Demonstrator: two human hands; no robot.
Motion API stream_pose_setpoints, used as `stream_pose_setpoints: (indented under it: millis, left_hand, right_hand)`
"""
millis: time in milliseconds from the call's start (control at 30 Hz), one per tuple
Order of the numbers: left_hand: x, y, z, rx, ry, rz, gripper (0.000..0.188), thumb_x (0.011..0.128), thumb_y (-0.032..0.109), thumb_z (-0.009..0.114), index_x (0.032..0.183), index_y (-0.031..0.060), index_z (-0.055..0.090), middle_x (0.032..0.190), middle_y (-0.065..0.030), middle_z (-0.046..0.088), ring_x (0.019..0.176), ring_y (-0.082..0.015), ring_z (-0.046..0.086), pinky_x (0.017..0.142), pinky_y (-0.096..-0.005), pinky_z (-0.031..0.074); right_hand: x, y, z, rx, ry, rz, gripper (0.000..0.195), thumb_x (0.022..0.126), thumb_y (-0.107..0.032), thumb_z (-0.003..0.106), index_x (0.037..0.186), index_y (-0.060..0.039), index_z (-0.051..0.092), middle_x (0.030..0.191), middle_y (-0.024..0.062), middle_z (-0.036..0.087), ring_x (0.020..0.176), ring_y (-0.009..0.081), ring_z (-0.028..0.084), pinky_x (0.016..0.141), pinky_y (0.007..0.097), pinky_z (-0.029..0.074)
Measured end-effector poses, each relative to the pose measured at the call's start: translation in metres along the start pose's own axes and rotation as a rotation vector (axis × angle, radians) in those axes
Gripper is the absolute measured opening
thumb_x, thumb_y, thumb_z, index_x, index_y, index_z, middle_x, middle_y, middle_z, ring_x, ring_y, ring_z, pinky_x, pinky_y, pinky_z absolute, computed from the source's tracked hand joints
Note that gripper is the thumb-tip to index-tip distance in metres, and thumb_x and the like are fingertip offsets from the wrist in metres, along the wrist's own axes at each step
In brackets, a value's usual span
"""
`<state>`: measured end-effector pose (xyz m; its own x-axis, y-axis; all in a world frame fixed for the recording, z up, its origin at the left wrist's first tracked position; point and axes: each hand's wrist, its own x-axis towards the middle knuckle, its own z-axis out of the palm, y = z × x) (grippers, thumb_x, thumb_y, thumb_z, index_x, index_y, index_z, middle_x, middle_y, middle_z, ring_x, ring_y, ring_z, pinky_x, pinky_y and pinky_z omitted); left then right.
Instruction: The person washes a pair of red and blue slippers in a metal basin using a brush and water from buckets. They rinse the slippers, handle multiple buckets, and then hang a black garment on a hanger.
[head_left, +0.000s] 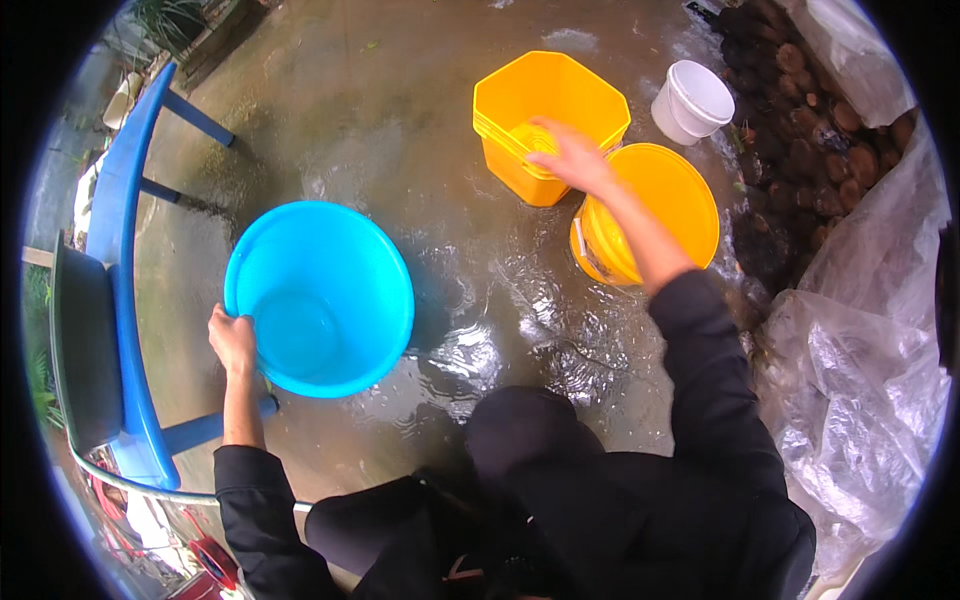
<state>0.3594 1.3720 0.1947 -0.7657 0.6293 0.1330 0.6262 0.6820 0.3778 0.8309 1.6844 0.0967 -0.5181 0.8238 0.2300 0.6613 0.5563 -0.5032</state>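
Note:
My left hand (232, 337) grips the rim of a blue plastic tub (322, 292), which looks empty and tilts toward me. Over the near side of a yellow angular bucket (517, 169) is my right hand (574, 157), slightly blurred, its thumb and fingers apart. Whether it touches that bucket I cannot tell. A round yellow bucket (675, 199) with a white handle grip stands beside the angular one, partly behind my right forearm. Just beyond it is a small white bucket (694, 105) with a wire-like handle.
Wet concrete ground (360, 127) lies under everything. A blue plastic table (124, 225) stands at the left with a dark tray (86, 345) by its edge. To the right are stacked brown logs (840, 165) and clear plastic sheeting (855, 375). A hose (150, 487) runs lower left.

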Motion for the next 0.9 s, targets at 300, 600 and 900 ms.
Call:
stream_pose_setpoints:
  millis: [300, 600, 900]
  left_hand:
    - [0.001, -0.019, 0.013, -0.035, 0.102, -0.150, 0.022, 0.066, 0.010, 0.062, 0.084, -0.0015, 0.058, 0.076, -0.0158, 0.065, 0.076, -0.0295, 0.064, 0.074, -0.0416, 0.047]
    - [-0.001, -0.083, 0.010, -0.314, 0.039, -0.255, 0.021, 0.067, 0.008, 0.064, 0.086, -0.0007, 0.062, 0.079, -0.0100, 0.066, 0.069, -0.0187, 0.059, 0.066, -0.0333, 0.046]
    - [-0.085, -0.130, -0.020, -0.665, 0.073, -0.515, 0.020, 0.069, 0.011, 0.067, 0.086, -0.0006, 0.065, 0.075, -0.0109, 0.063, 0.068, -0.0196, 0.059, 0.062, -0.0361, 0.048]
  right_hand:
    - [-0.203, 0.002, -0.084, -0.372, -0.266, 0.278, 0.037, 0.085, -0.043, 0.058, 0.097, -0.0087, 0.061, 0.089, 0.0180, 0.065, 0.086, 0.0358, 0.063, 0.075, 0.0454, 0.048]
    - [-0.200, 0.066, -0.199, 0.759, 0.667, 0.831, 0.019, 0.087, -0.015, 0.058, 0.093, 0.0018, 0.066, 0.083, 0.0050, 0.066, 0.071, 0.0157, 0.060, 0.066, 0.0272, 0.047]
    - [-0.220, 0.011, -0.166, 0.032, 0.504, 0.335, 0.028, 0.094, -0.025, 0.055, 0.084, 0.0006, 0.059, 0.068, 0.0009, 0.053, 0.064, 0.0111, 0.046, 0.058, 0.0274, 0.039]
